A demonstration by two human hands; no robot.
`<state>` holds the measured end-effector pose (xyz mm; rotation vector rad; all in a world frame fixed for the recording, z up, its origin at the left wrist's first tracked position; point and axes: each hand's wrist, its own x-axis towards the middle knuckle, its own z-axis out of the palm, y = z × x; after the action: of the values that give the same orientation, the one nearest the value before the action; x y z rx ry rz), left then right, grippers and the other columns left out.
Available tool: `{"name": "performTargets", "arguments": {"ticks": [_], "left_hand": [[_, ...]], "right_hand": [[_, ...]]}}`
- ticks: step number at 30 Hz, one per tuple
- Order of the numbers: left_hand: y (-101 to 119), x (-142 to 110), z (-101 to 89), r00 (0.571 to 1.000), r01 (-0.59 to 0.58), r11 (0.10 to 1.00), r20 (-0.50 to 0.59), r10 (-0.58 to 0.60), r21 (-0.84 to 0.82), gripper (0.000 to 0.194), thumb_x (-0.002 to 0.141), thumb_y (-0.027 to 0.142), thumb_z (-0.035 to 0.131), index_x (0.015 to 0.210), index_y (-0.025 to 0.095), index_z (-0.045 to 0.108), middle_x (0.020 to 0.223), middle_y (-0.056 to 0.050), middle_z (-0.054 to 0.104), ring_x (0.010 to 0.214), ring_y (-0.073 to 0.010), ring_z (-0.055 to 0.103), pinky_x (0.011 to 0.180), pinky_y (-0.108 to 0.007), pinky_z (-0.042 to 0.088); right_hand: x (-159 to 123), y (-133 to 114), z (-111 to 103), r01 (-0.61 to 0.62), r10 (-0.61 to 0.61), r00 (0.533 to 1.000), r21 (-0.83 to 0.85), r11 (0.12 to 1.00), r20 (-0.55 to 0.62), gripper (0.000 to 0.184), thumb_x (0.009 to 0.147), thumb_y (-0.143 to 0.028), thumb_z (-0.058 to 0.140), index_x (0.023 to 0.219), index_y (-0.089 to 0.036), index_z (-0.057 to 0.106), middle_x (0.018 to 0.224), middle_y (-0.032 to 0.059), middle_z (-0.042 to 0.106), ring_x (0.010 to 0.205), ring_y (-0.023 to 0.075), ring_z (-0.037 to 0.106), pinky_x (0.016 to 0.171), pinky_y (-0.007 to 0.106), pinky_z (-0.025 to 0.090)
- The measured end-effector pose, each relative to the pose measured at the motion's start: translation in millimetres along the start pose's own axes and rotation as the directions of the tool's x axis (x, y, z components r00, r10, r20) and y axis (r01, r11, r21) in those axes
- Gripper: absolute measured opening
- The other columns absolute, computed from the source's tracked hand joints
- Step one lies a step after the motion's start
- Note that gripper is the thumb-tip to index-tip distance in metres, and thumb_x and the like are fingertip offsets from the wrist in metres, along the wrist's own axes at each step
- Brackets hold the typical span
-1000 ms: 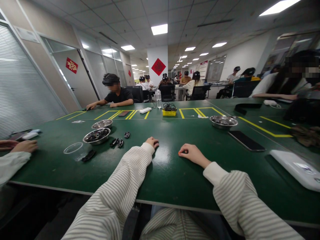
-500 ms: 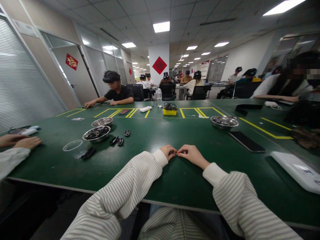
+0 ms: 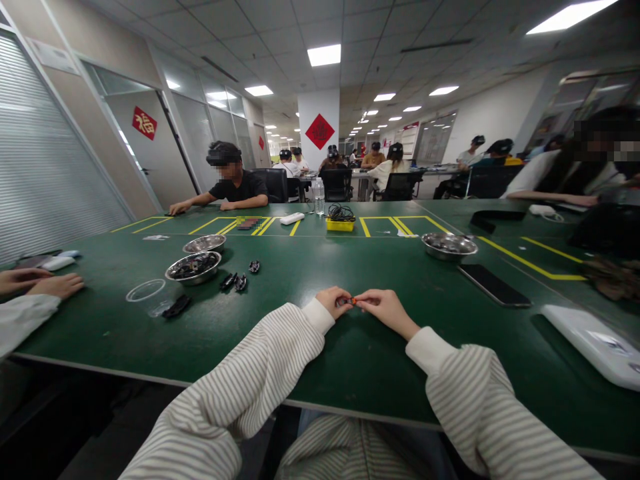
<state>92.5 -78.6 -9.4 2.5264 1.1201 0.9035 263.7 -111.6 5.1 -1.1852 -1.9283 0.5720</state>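
Close together over the green table [image 3: 320,360], my two hands meet at a small dark part with an orange bit [image 3: 354,301]. My left hand [image 3: 334,301] is closed round the dark side of this part, its fingers covering most of it. From the other side, my right hand [image 3: 383,308] pinches at the orange end with thumb and forefinger. The part is too small and too covered for its kind to be told. Several black plastic pieces [image 3: 241,283] lie to the left, beside a steel bowl [image 3: 194,268] filled with dark small parts.
Another steel bowl [image 3: 204,244] and a clear plastic cup [image 3: 149,297] stand at left. On the right are a steel bowl [image 3: 449,247], a phone [image 3: 494,285] and a white case [image 3: 593,343]. A yellow box [image 3: 340,225] holds cables. Another person's hands [image 3: 57,285] rest far left.
The fingers have shifted slightly around the small part, and more of its orange bit shows. The right fingertips are now straighter. Both arms stay in nearly the same place.
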Motion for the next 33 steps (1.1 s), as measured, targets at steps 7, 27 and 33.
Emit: {"name": "performTargets", "arguments": {"ticks": [7, 27, 33], "left_hand": [[-1, -1, -2.8, 0.993, -0.117, 0.993, -0.035, 0.117, 0.006, 0.015, 0.068, 0.027, 0.055, 0.079, 0.016, 0.058, 0.069, 0.000, 0.054, 0.061, -0.0077, 0.049, 0.061, -0.019, 0.042], [-46, 14, -35.4, 0.983, 0.178, 0.897, -0.025, -0.183, 0.405, 0.020, 0.076, 0.028, 0.043, 0.090, 0.025, 0.058, 0.088, -0.002, 0.055, 0.082, -0.0133, 0.051, 0.068, -0.022, 0.039], [-103, 17, -75.8, 0.814, 0.536, 0.641, -0.137, -0.564, 0.549, 0.023, 0.075, 0.026, 0.043, 0.091, 0.028, 0.059, 0.092, -0.003, 0.054, 0.088, -0.0173, 0.050, 0.067, -0.024, 0.040]], "right_hand": [[-1, -6, 1, -0.026, 0.028, 0.999, 0.037, 0.999, -0.046, 0.021, 0.065, -0.031, 0.057, 0.074, -0.014, 0.065, 0.069, 0.0054, 0.065, 0.059, 0.0139, 0.057, 0.054, 0.023, 0.044], [2, -2, 1, -0.095, 0.096, 0.994, -0.025, 0.995, 0.056, 0.026, 0.069, -0.027, 0.049, 0.089, -0.016, 0.062, 0.071, 0.0042, 0.064, 0.059, 0.0129, 0.057, 0.058, 0.024, 0.043], [2, 2, 1, -0.125, 0.124, 0.988, 0.002, 0.992, 0.090, 0.025, 0.069, -0.024, 0.046, 0.085, -0.013, 0.061, 0.065, 0.0035, 0.063, 0.052, 0.0108, 0.055, 0.054, 0.022, 0.043]]}}
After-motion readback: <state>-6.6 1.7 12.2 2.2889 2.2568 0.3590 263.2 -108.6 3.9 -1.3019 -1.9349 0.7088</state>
